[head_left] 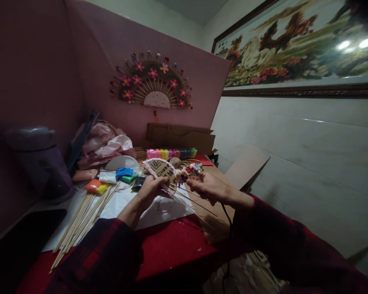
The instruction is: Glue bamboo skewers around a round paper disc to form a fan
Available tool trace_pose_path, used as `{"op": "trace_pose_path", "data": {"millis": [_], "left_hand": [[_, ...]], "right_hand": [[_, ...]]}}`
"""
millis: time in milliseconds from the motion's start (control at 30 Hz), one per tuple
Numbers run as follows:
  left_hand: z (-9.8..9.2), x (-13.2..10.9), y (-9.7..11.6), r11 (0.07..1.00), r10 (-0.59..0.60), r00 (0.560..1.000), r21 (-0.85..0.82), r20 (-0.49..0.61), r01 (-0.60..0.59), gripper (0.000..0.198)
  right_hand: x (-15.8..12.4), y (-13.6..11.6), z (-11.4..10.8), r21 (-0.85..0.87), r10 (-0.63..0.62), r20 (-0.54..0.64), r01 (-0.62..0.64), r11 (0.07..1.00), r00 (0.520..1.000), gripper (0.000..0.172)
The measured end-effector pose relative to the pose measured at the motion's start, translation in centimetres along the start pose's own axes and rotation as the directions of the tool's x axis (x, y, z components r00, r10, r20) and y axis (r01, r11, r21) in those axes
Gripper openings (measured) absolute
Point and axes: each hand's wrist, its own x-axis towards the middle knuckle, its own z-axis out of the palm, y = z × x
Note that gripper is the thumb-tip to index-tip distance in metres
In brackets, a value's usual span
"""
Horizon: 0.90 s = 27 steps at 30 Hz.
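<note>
My left hand (151, 190) grips a semicircular cardboard piece (165, 169) with printed characters and a pale fabric edge. Thin wooden sticks (191, 199) stick out from its lower side toward the right. Closed around a colourful patterned glue gun (194, 170) is my right hand (213, 188), and a black cord (227, 214) hangs below that hand. The front of the glue gun is close to the cardboard's right edge; whether they touch I cannot tell. My fingers partly cover both things.
Bundled wooden sticks (79, 222) lie on white paper (119, 208) at left, near bagged coloured clay (95, 185). A row of coloured packs (171, 153), twine (175, 162) and cardboard (180, 136) stand behind. A flowered stick fan (153, 77) hangs on the pink board. A lidded bin (44, 167) stands left.
</note>
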Motion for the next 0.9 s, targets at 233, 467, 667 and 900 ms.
{"op": "trace_pose_path", "data": {"millis": [233, 467, 667, 900], "left_hand": [[-0.1, -0.1, 0.0, 1.000, 0.006, 1.000, 0.020, 0.007, -0.006, 0.030], [0.1, -0.2, 0.1, 1.000, -0.006, 1.000, 0.021, 0.001, 0.006, 0.026], [0.1, -0.2, 0.2, 1.000, -0.011, 1.000, 0.013, 0.007, 0.011, 0.025], [0.1, -0.2, 0.1, 1.000, -0.003, 1.000, 0.022, 0.013, 0.003, 0.026]], "right_hand": [[0.2, 0.3, -0.1, 0.023, -0.005, 0.000, 0.005, 1.000, 1.000, 0.059], [0.2, 0.4, -0.1, 0.034, -0.003, -0.003, 0.003, 0.999, 1.000, 0.059], [-0.6, -0.8, -0.2, -0.037, 0.039, 0.007, -0.039, 0.999, 0.999, 0.059], [-0.9, -1.0, -0.1, -0.079, 0.022, 0.039, -0.019, 0.997, 0.999, 0.057]]}}
